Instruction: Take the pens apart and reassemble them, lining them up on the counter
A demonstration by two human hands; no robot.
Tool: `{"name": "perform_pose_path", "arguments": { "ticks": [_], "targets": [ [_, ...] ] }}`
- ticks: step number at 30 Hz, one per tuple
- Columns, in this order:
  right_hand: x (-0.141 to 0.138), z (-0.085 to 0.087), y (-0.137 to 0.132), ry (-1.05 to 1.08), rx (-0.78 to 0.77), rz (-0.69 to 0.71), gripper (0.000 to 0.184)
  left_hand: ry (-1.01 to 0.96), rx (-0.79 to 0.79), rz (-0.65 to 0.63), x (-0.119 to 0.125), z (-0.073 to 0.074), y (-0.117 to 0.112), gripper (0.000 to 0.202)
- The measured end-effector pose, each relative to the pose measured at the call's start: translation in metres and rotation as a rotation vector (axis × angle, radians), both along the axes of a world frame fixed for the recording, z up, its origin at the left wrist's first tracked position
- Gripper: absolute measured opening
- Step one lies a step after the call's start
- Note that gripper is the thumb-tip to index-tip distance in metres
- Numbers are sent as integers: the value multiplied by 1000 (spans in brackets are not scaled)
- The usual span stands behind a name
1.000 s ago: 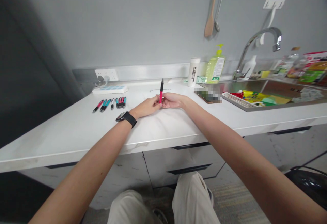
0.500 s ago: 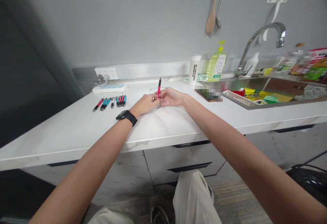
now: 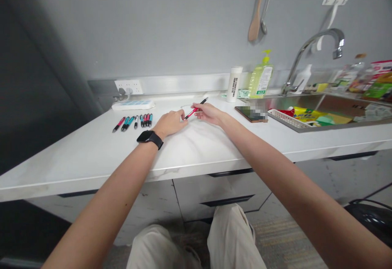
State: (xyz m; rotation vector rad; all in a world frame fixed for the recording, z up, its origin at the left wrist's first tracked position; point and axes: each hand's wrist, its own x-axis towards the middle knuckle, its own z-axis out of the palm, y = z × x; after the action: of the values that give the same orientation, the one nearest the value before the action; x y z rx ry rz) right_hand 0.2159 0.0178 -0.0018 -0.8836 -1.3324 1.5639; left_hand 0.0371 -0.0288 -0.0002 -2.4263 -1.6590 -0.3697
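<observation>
A pink pen with black ends (image 3: 194, 110) slants above the counter, its upper end leaning right. My right hand (image 3: 210, 114) pinches it by the upper half, with the fingers closed. At the lower black end are the curled fingertips of my left hand (image 3: 171, 122), which appear closed around that tip. A black watch (image 3: 150, 137) is on my left wrist. Left of that hand, several pens (image 3: 128, 123) in pink, blue and white with dark grips lie side by side on the white counter (image 3: 92, 154).
Behind the pens sits a power strip (image 3: 133, 105). To the right are a white bottle (image 3: 234, 84), a yellow-green pump bottle (image 3: 260, 77), a phone-like flat object (image 3: 249, 113) and a sink (image 3: 309, 128) with packets and a white basket. A thin wire-like curve (image 3: 186, 106) lies behind my hands.
The pen has tipped from nearly upright to a rightward slant. My hands have drawn slightly apart, the right one now gripping higher on the pen.
</observation>
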Motion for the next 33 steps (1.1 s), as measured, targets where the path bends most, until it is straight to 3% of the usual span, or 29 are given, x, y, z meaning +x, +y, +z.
{"name": "perform_pose_path", "arguments": {
  "ticks": [3, 10, 15, 22, 26, 30, 33],
  "targets": [
    [1, 1, 1, 31, 36, 37, 11, 116, -48, 43, -8, 3, 1, 39],
    [0, 1, 1, 68, -150, 176, 25, 244, -120, 137, -21, 5, 5, 36],
    [3, 0, 0, 85, -73, 250, 11, 259, -129, 143, -22, 3, 7, 38],
    [14, -1, -9, 60, -1, 480, 11, 249, -175, 131, -25, 4, 7, 40],
    [18, -3, -8, 47, 15, 506, 15, 229, -190, 136, -26, 3, 9, 40],
    [18, -4, -5, 16, 1, 519, 5, 226, -175, 122, -28, 0, 12, 42],
    [18, -3, -6, 59, -9, 504, 16, 228, -183, 110, -28, -1, 14, 43]
  ]
}}
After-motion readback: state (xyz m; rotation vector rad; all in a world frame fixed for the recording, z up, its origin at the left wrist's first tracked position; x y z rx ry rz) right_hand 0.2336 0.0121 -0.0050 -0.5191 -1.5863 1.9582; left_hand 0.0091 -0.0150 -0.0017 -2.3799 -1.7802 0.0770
